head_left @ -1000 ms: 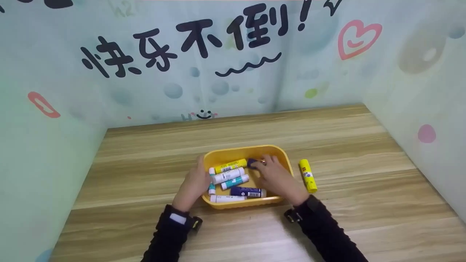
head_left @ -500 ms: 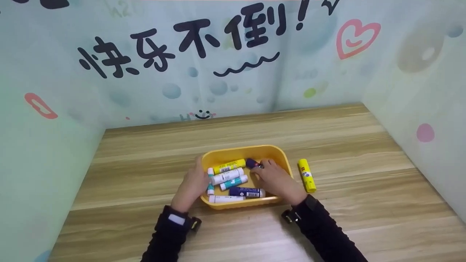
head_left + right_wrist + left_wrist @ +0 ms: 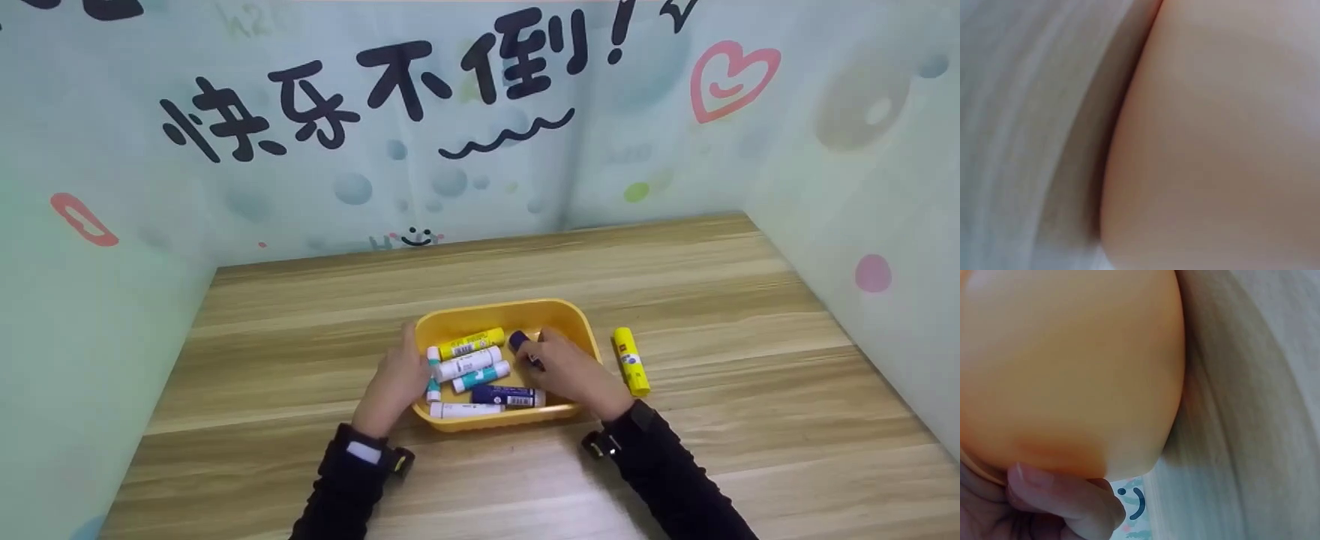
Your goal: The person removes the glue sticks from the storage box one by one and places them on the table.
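A yellow plastic basket point(image 3: 551, 313) stands on the table with several glue sticks lying in it. On its left side my left hand point(image 3: 396, 381) grips the rim; in the left wrist view, curled fingers point(image 3: 1064, 495) lie against the basket wall point(image 3: 1072, 371). Inside the right half, my right hand point(image 3: 579, 373) pinches a dark purple glue stick point(image 3: 518, 340), its lower end hidden by the fingers. Only the basket's outer wall point(image 3: 1213, 140) and the table show in the right wrist view.
In the basket lie a yellow glue stick point(image 3: 471, 343), a white one point(image 3: 469, 363), a teal one point(image 3: 481, 376) and another purple one point(image 3: 510, 396). Another yellow glue stick point(image 3: 631, 361) lies on the wooden table point(image 3: 712, 300) to the basket's right. Printed cloth walls point(image 3: 450, 180) surround the table.
The purple glue stick in my right hand has swung from lying nearly sideways to a steeper slant, its lower end toward me. My left hand stays at the rim.
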A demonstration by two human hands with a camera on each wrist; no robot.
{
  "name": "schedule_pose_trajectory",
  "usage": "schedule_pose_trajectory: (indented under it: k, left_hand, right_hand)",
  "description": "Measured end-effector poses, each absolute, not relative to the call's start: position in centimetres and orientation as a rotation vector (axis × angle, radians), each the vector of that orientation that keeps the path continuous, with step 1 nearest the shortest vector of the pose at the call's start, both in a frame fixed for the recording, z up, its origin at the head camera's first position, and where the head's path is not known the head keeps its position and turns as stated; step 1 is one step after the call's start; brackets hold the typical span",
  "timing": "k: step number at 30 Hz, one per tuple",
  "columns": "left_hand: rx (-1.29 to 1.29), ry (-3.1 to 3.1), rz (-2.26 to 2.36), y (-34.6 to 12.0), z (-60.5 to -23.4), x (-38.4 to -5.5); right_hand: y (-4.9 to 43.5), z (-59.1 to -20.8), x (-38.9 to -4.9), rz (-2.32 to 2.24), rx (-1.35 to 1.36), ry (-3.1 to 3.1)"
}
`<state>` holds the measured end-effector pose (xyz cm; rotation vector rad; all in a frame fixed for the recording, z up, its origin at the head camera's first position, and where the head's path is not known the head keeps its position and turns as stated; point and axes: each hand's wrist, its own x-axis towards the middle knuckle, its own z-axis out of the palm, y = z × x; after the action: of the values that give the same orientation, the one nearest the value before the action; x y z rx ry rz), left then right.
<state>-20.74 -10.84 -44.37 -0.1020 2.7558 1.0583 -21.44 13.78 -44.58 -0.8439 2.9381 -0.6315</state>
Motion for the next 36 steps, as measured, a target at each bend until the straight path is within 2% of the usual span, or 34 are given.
schedule_pose_trajectory:
  k: [7,14,25,32,36]
  left_hand:
    - [-0.115,2.744,1.064,-10.8,-44.3,-20.8]
    - [-0.107,2.761,1.027,-10.8,-44.3,-20.9]
    - [-0.103,2.756,1.043,-10.8,-44.3,-20.9]
    - [-0.066,2.795,1.025,-10.9,-44.7,-21.0]
    - [-0.097,2.784,1.009,-10.9,-44.6,-21.0]
  right_hand:
    - [14.4,-43.3,-21.6,-0.790,-0.779,2.816]
    - [15.9,-40.5,-21.1,-0.873,-0.784,2.807]
    - [21.5,-38.4,-22.0,-1.085,-0.797,2.639]
    - [25.8,-38.6,-22.4,-1.150,-0.412,2.460]
    - [27.5,-38.9,-22.5,-1.041,-0.243,2.468]
